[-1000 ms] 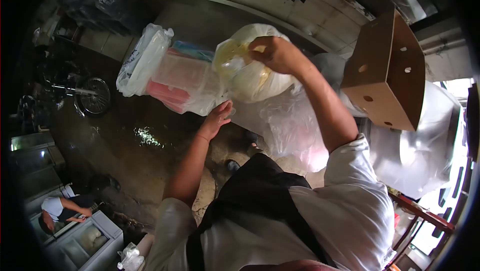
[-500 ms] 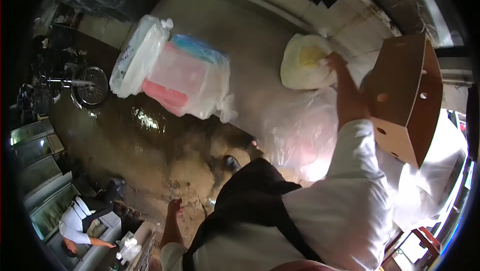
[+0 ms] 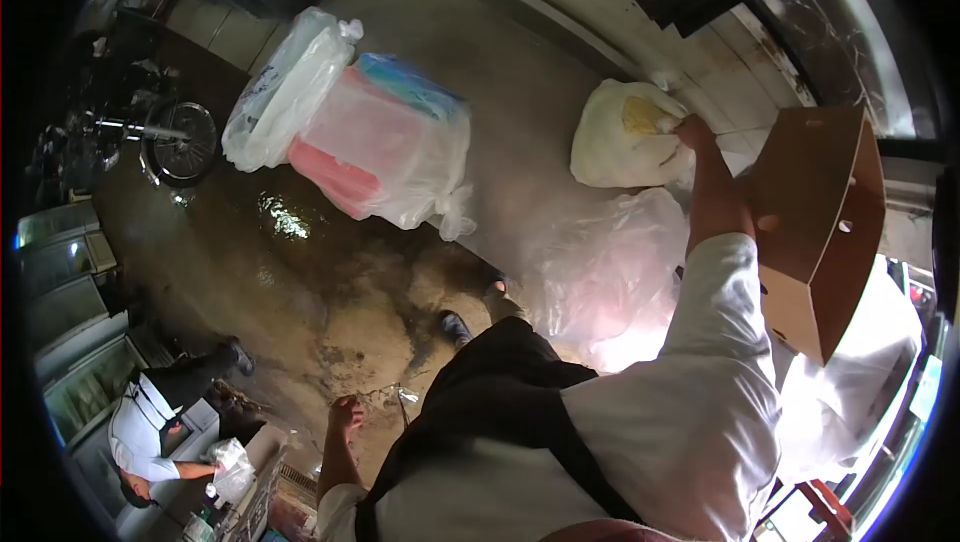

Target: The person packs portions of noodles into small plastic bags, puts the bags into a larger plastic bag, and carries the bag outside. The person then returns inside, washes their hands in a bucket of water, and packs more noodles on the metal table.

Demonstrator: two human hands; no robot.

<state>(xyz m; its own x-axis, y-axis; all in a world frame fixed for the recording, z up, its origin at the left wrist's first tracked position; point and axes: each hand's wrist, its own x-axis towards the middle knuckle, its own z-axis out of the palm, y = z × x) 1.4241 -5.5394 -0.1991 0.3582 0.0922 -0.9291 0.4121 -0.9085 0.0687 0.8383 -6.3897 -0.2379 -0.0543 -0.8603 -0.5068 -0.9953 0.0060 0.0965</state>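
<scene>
My right hand (image 3: 695,132), on an outstretched arm, is closed on the gathered top of a pale yellowish-white plastic bag (image 3: 612,147). A yellow patch shows through near the bag's top, and its contents cannot be made out. Close below it lies a clear plastic bag (image 3: 600,272) with something pinkish inside, near my forearm. My left hand (image 3: 347,416) hangs low at my side over the wet floor, its fingers curled in, with nothing visible in them.
Clear-wrapped pink and blue packs (image 3: 365,142) lie beside a white wrapped bundle (image 3: 285,92). A cardboard box (image 3: 810,212) with holes stands by my right arm. A bicycle wheel (image 3: 180,144) is at left. Lower left, another person (image 3: 145,432) handles a white bag (image 3: 232,470).
The view has shifted slightly. My right hand has drawn the top of the pale bag a little to the right. The other person's arm and white bag have moved.
</scene>
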